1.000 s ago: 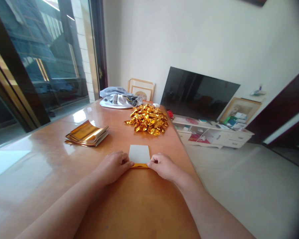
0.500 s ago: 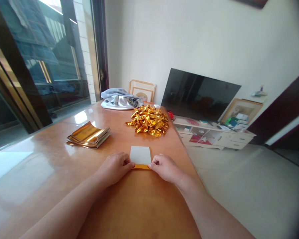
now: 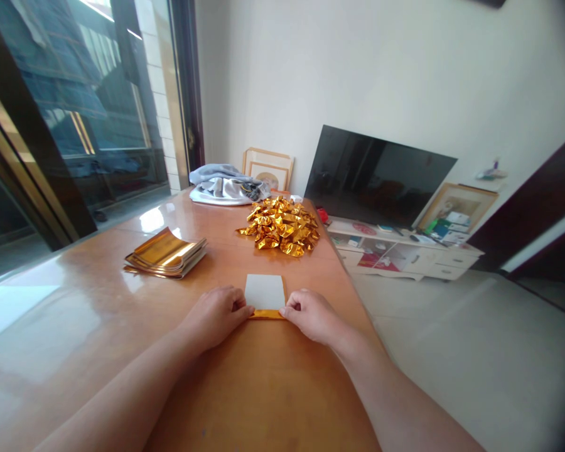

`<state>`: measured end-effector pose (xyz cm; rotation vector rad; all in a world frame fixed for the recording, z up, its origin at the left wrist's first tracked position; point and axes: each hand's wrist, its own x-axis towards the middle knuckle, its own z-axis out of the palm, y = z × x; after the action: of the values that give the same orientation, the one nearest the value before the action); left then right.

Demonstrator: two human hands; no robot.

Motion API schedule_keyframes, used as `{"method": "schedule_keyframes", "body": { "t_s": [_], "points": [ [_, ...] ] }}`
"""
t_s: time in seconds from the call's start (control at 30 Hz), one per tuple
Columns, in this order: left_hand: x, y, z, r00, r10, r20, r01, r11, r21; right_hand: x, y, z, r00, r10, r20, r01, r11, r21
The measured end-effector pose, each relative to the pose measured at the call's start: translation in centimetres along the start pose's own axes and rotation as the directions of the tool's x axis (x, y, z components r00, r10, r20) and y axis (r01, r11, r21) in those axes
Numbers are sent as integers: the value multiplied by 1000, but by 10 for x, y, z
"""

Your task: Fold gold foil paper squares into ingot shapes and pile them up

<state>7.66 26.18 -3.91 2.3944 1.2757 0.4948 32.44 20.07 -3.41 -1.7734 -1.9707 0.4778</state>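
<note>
A sheet of gold foil paper lies flat on the wooden table, its pale grey back facing up. Its near edge is folded over and shows a gold strip. My left hand pinches the left end of that fold, thumb on the paper and fingers curled. At the right end, my right hand grips the fold the same way. Beyond the hands sits a heap of folded, shiny gold paper pieces. To the left rests a stack of flat gold foil sheets.
Grey-blue cloth is bundled at the table's far end, near framed pictures. A large television leans behind a low white cabinet on the right. Glass doors stand to the left.
The camera view has shifted very slightly. Both hands stay at the two ends of the fold, and the paper looks the same.
</note>
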Motion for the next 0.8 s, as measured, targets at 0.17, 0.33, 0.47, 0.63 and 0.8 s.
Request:
{"method": "schedule_keyframes", "body": {
  "t_s": [0.17, 0.33, 0.47, 0.63, 0.8],
  "points": [
    [0, 1, 1, 1000, -18, 2, 18, 1000, -6, -1, -1, 0, 1000, -10, -1, 10, 1000, -5],
    [-1, 2, -1, 1000, -14, 14, 14, 1000, -9, -2, -2, -2, 1000, -18, -3, 18, 1000, -10],
    [0, 2, -2, 1000, -6, 13, 7, 1000, -7, -3, -4, -2, 1000, -9, 0, 9, 1000, -29],
    [0, 2, -1, 1000, 4, 10, -4, 1000, 16, -3, -6, -2, 1000, 6, 7, -6, 998, -66],
    [-2, 7, -5, 999, 46, 6, -46, 998, 43, -3, -6, -1, 1000, -5, 7, 5, 995, -100]
  ]
}}
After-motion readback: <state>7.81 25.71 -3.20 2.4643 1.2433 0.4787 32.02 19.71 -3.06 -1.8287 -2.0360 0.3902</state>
